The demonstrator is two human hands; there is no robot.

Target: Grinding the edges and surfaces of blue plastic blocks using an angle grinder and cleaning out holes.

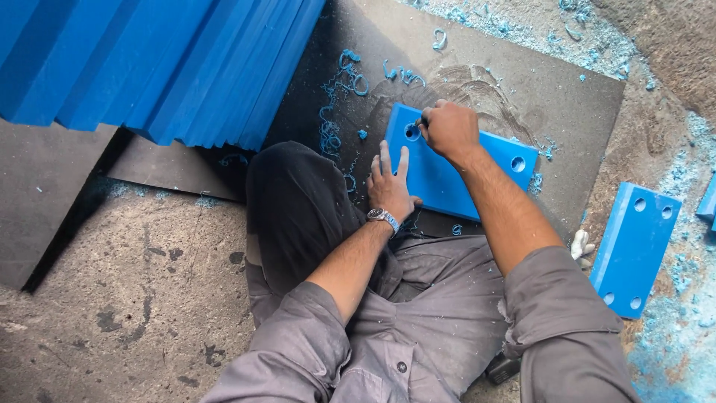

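I see a flat rectangular blue plastic plate (pixel 447 173) lying on the dark board, its long axis running from 10 o'clock to 4 o'clock. 2 round holes show, 1 near its 10 o'clock corner and 1 near its 3 o'clock end. A small, thin, dark tool (pixel 422 122), mostly hidden, meets the 10 o'clock hole.

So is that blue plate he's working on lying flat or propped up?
Flat: the blue plate lies on the dark board, with the left hand pressing it and the right hand at a hole.

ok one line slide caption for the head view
Left hand steadies a blue plate; right hand works its hole.
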